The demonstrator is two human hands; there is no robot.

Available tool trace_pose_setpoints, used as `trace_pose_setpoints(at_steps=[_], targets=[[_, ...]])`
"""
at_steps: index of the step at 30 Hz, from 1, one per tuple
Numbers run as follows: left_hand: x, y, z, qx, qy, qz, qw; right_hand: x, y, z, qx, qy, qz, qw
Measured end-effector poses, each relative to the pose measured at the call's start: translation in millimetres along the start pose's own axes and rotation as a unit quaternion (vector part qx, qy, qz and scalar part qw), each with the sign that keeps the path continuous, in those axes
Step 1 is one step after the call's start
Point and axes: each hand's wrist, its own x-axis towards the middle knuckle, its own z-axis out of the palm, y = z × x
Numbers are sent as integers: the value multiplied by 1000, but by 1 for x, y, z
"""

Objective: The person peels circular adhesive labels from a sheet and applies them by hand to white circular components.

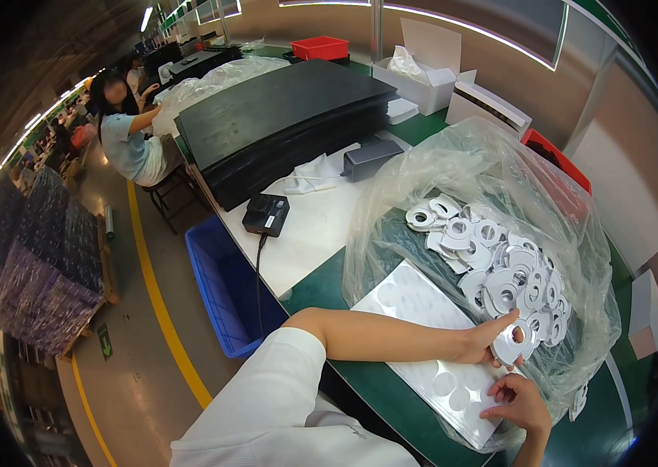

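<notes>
My left hand [478,342] is closed on a white ring-shaped plastic part [512,342], held upright with its round hole showing. Just below it, my right hand [522,401] hovers over or touches a sheet of round stickers [444,383]; its fingers are curled, with thumb and forefinger apart and nothing visible between them. The silvery sheet lies slantwise on the green table under my left forearm. Beyond my hands, a heap of similar white ring parts [506,276] rests in a spread-open clear plastic bag [391,194].
A stack of black sheets [282,117] stands at the far left of the table, with a black box on a cable [265,214] and a grey box [372,159] in front. A blue bin [212,272] sits beside the table. Another person [131,136] sits farther off.
</notes>
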Motion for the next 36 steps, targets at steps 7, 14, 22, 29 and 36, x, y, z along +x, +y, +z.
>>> trace_pose_setpoints(at_steps=[7, 14, 22, 29, 36], targets=[[-1, 1, -3, 0, 0, -6, 1000, 1, -5, 0, 11, -1, 3, 1000], [5, -3, -10, 6, -26, -10, 1000, 1, -1, 0, 12, 1, 6, 1000], [2, -1, -4, 0, 5, -1, 1000, 1, -2, 0, 11, 7, 4, 1000], [2, 6, -9, -8, 14, -7, 1000, 0, -1, 0, 5, 40, -29, 999], [-1, 11, -13, 5, -5, 1, 1000, 0, -2, -3, -33, 28, -68, 997]])
